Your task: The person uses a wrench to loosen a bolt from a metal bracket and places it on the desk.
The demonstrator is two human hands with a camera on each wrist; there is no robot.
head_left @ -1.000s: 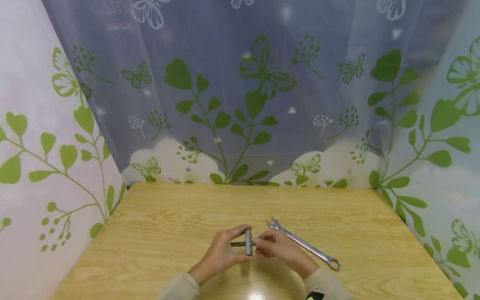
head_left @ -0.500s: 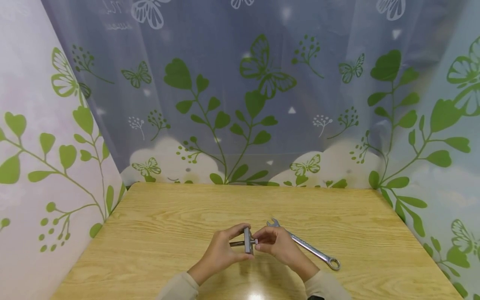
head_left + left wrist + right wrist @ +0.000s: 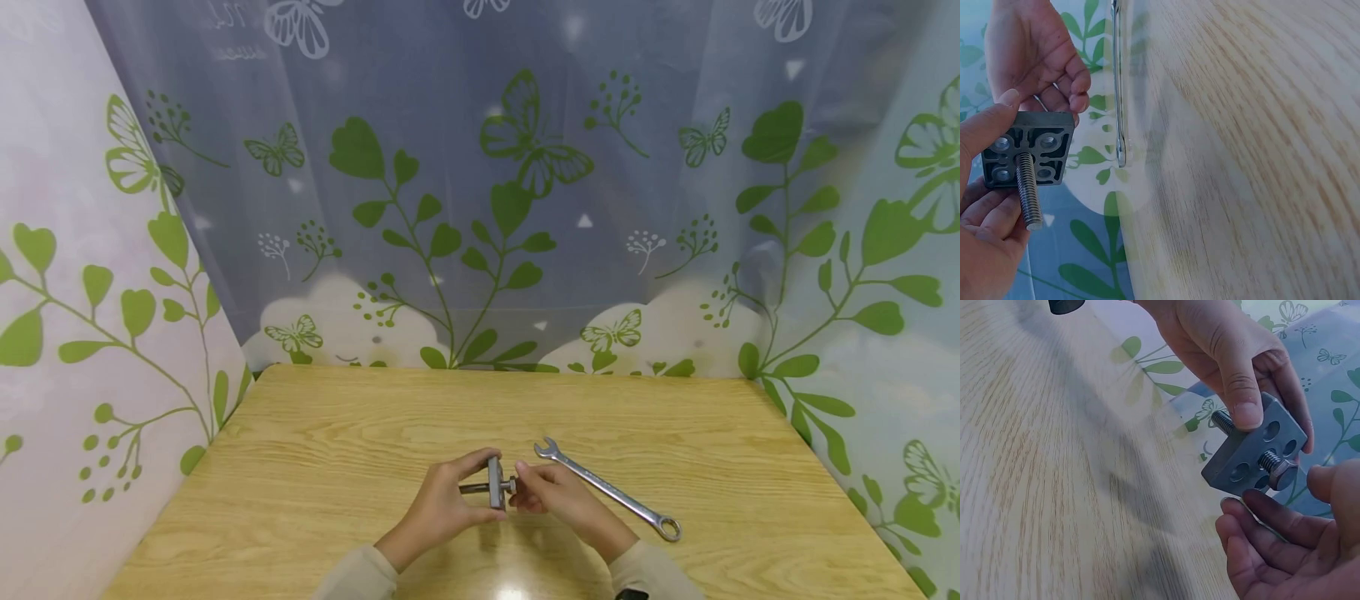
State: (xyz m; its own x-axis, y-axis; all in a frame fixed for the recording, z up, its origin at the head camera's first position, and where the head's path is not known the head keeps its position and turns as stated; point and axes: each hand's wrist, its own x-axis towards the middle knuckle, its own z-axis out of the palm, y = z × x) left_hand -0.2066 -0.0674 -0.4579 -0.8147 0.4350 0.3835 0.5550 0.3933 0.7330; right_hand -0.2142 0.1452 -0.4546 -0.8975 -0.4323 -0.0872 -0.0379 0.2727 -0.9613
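Note:
My left hand [image 3: 442, 500] grips a square grey metal plate [image 3: 496, 483] by opposite edges, thumb on one side and fingers on the other. The plate has several holes. A hex bolt [image 3: 1283, 474] runs through its middle; the hex head faces my right hand, and the threaded shank [image 3: 1028, 194] sticks out on the other side, between the left thumb and fingers. My right hand [image 3: 1297, 550] is beside the bolt head, loosely curled, its thumb apart from the head and the fingertips just below it.
A silver combination wrench [image 3: 611, 490] lies diagonally on the wooden table [image 3: 337, 425], beyond and to the right of the right hand. A patterned curtain [image 3: 450, 208] with green leaves and butterflies stands along the table's back and sides.
The right fingers spread around the bolt head, then drew back to its right with the thumb raised, exposing the head. The left hand and the plate have hardly moved; the wrench lies still.

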